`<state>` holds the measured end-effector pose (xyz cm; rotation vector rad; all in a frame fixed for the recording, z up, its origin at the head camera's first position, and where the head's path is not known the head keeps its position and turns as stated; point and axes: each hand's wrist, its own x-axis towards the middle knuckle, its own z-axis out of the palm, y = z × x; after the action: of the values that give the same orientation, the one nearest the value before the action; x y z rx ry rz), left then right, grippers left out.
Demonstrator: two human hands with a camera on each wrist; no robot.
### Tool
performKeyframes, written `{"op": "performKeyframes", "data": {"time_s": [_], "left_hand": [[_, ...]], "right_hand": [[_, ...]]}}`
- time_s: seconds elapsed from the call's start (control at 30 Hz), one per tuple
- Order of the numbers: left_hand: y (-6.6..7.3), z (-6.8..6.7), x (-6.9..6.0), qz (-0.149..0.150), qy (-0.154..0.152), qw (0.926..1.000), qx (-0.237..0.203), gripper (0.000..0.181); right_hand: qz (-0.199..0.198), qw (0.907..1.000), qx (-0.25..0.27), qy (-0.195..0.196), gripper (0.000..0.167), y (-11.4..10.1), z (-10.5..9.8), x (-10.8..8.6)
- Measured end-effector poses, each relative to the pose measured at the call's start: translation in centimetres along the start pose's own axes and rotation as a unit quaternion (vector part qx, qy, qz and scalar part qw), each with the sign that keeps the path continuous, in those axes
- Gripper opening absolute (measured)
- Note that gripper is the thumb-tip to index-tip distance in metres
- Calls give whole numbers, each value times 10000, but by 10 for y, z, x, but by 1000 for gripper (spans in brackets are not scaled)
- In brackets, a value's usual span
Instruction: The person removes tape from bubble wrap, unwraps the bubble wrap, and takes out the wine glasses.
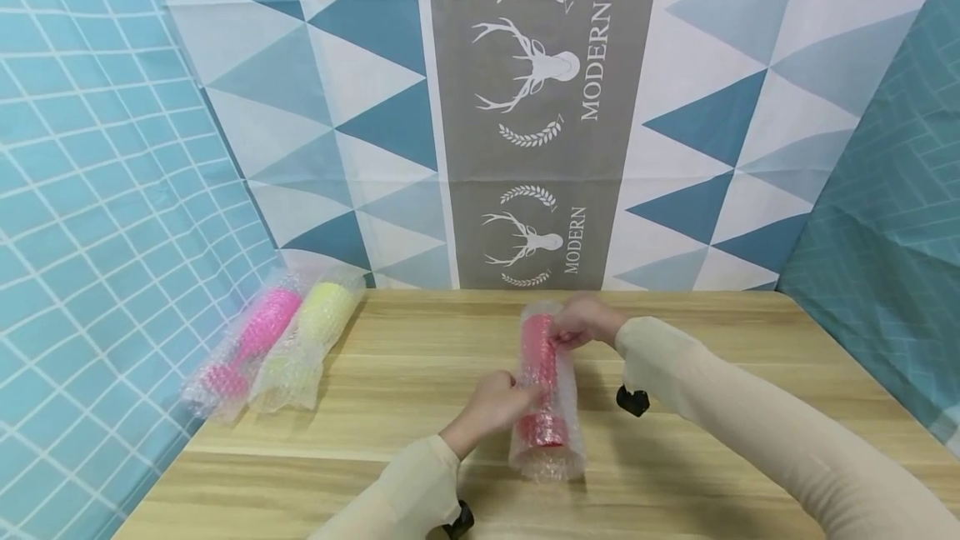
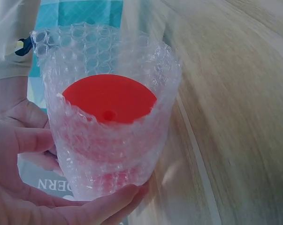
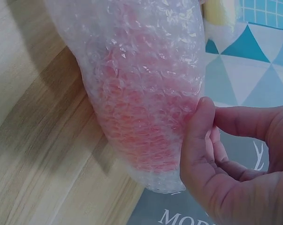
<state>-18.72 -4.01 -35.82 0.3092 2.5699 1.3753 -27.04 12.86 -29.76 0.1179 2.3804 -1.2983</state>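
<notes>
From my end, I see a red object [image 1: 538,340] in a sleeve of bubble wrap [image 1: 567,394], a little right of centre on the wooden table [image 1: 420,357]; I cannot tell whether it rests fully on the wood or is slightly raised. My left hand [image 1: 491,407] is clasped on its near part, thumb on one side and fingers under the other. My right hand [image 1: 588,322] pinches the edge of the wrap towards the far end.

I judge the wrapping as well along on this piece: plastic goes round its whole length, but the near end gapes and a flat red end [image 2: 110,101] shows inside it. What seems left is securing the loose edge and tucking in that mouth; whether the far end is closed I can't make out. A pink bundle [image 1: 268,319] and a yellow bundle [image 1: 322,315] lie side by side at the far left, both in wrap, so I take those as done.

For room, I have bare wood between my piece and that pair, and more to the right. The far end sits near the back edge, where the patterned cloth [image 1: 540,167] rises, so I'd avoid pushing forward.
</notes>
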Motion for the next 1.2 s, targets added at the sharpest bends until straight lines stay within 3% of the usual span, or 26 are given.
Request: {"op": "performKeyframes", "data": {"time_s": [0.33, 0.57, 1.2], "left_hand": [[1, 6, -1, 10, -34, 9997, -241, 26], [1, 7, -2, -36, -47, 9995, -315, 25], [1, 8, -1, -126, 60, 9997, -222, 25]], "right_hand": [[9, 9999, -48, 123, 22, 2, -2, 4], [-33, 9996, -169, 230, 13, 1, -2, 1], [-129, 9992, -292, 235, 16, -6, -5, 1]]}}
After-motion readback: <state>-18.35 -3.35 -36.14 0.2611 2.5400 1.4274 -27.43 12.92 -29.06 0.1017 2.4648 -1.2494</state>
